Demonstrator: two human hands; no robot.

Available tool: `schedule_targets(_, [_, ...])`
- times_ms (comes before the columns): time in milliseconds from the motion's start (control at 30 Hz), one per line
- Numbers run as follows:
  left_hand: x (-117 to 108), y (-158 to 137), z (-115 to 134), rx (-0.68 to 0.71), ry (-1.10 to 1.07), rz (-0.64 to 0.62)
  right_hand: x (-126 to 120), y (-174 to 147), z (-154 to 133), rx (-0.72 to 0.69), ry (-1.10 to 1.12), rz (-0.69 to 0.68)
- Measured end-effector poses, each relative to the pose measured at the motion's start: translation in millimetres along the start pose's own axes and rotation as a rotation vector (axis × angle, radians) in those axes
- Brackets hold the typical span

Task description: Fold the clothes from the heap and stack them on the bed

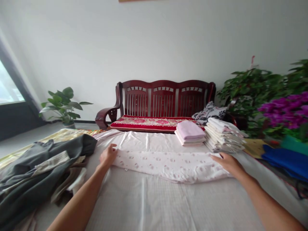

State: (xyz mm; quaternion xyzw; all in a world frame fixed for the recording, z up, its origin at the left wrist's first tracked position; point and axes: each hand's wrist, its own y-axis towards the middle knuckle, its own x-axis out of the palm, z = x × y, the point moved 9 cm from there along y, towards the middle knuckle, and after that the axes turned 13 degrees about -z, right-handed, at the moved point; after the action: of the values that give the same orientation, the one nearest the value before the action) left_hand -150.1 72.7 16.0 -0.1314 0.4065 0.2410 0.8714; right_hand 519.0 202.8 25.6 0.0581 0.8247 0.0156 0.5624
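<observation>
White printed pants [158, 163], folded lengthwise into a long strip, lie across the white cloth-covered table [166, 208]. A small tag shows near their left end. My left hand [109, 155] grips the left end, thumb and fingers closed on the fabric. At the opposite end my right hand [225, 162] pinches the upper corner; its fingertips are partly hidden. The pants' lower edge is wrinkled and bulges toward me on the right half. Just beyond them stand a short stack of folded pink cloths [190, 131] and a taller stack of folded pale clothes [222, 136].
Loose dark grey clothes [48, 170] lie heaped on the left. Blue fabric [286, 162] lies at the right edge, near purple flowers [286, 109]. Behind the table stands a wooden bench [163, 99] with a patterned cushion [211, 112]. A potted plant [64, 104] stands back left.
</observation>
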Motion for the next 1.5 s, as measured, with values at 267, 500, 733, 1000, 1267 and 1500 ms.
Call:
schedule_targets(267, [94.5,-71.8,135.0,0.579,0.278,-0.21,48.0,-64.3,-182.6,-0.611,-0.006,-0.116])
schedule_targets(500, [158.2,-108.1,149.7,0.722,0.525,-0.403,123.2,-98.6,-226.7,-0.854,-0.114,-0.408])
schedule_targets(733, [104.1,-36.6,68.3,0.484,0.659,-0.311,84.1,-55.8,-96.1,-0.543,-0.454,-0.195])
schedule_targets(1000, [64.5,-24.3,41.5,0.302,0.639,-0.102,64.8,-54.0,-77.0,-0.472,-0.439,-0.074])
schedule_targets(1267, [83.9,-117.2,125.0,0.55,-0.109,-0.277,35.7,-84.4,-112.3,-0.662,-0.223,0.044])
schedule_targets(1500, [182.3,-215.6,163.8,0.225,-0.637,-1.006,34.7,-138.2,-180.5,-0.93,0.151,-0.197])
